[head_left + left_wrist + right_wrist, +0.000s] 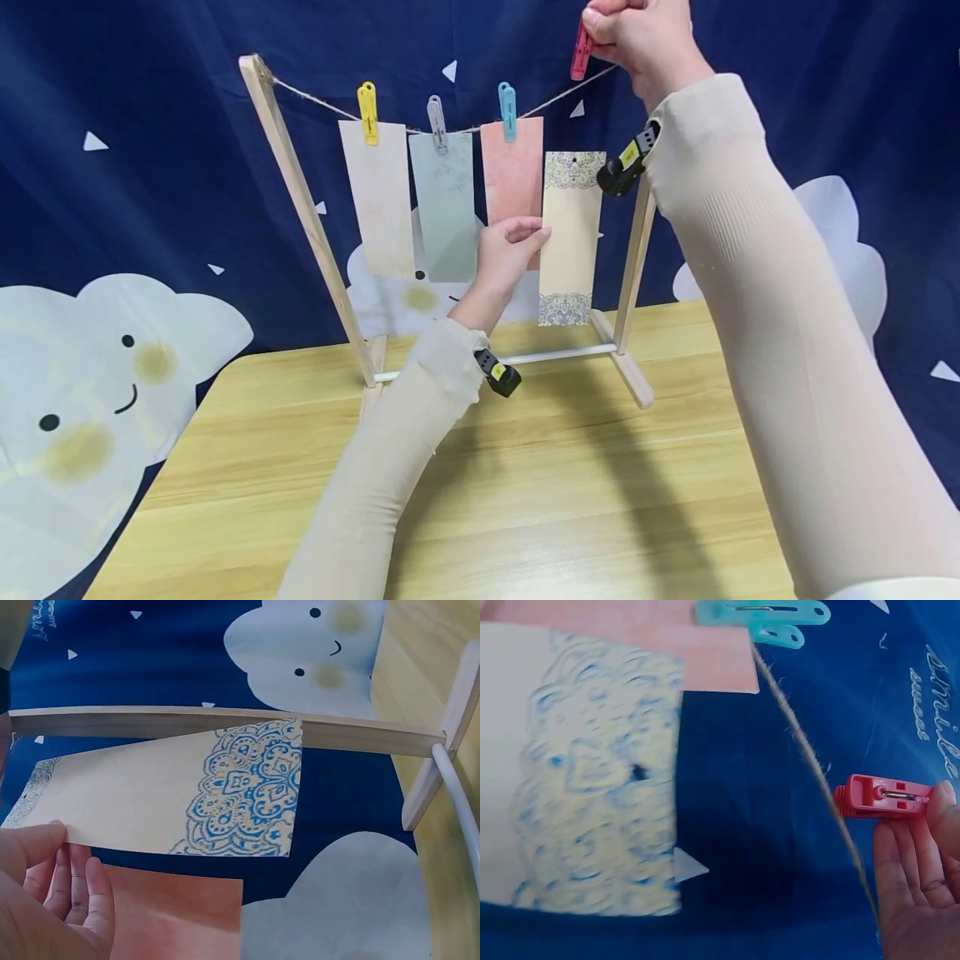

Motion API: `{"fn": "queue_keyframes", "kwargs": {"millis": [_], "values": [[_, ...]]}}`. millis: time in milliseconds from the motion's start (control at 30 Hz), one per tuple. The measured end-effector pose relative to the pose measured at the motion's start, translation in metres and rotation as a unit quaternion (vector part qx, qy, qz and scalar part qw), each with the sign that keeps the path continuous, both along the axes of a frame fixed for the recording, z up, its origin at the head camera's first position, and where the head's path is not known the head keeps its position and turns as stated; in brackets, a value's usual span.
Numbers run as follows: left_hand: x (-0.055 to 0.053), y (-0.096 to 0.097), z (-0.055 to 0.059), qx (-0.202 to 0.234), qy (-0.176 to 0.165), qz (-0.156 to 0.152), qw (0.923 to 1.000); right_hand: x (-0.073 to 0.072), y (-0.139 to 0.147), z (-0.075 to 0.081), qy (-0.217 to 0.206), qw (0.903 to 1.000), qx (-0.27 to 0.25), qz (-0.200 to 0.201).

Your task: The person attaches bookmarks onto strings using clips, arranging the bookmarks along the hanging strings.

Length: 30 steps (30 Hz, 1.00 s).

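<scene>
My left hand [504, 257] pinches the left edge of a cream card [570, 237] with blue lacy patterns at both ends. The card hangs upright to the right of the pink card [512, 167], its top below the twine [799, 739]. A small dark spot marks its upper pattern in the right wrist view. Higher up at the right, my right hand [651, 43] holds a red clothespin [889, 796] by one end between thumb and fingers. The clothespin's other end overlaps the twine in the right wrist view, and the card's top is apart from it.
Yellow [367, 114], grey [437, 125] and blue [507, 112] clothespins hold a white card [378, 200], a grey-green card [444, 208] and the pink card on the twine. The wooden frame [307, 217] stands on a wood-grain table [225, 483] before a navy cloud-print curtain [165, 208].
</scene>
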<state>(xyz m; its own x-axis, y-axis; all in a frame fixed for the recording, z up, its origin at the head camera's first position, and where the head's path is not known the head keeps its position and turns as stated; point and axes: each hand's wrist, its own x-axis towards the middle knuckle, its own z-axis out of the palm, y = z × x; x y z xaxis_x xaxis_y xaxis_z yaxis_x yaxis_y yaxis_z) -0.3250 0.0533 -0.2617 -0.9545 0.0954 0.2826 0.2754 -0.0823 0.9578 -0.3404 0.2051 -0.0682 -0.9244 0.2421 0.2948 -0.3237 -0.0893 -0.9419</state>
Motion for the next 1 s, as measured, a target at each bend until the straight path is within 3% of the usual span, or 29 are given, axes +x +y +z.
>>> {"fn": "queue_keyframes", "kwargs": {"millis": [400, 733, 1000], "values": [[-0.006, 0.002, 0.013, -0.002, -0.005, 0.019, 0.9998, -0.005, -0.003, -0.01, 0.002, 0.995, 0.094, -0.034], [-0.013, 0.002, 0.018, 0.004, -0.024, 0.033, 0.9992, 0.003, -0.002, -0.019, -0.023, 0.9845, 0.167, -0.049], [-0.015, 0.008, 0.025, -0.019, -0.009, 0.036, 0.9991, 0.004, 0.003, -0.02, -0.035, 0.9827, 0.175, -0.05]]}}
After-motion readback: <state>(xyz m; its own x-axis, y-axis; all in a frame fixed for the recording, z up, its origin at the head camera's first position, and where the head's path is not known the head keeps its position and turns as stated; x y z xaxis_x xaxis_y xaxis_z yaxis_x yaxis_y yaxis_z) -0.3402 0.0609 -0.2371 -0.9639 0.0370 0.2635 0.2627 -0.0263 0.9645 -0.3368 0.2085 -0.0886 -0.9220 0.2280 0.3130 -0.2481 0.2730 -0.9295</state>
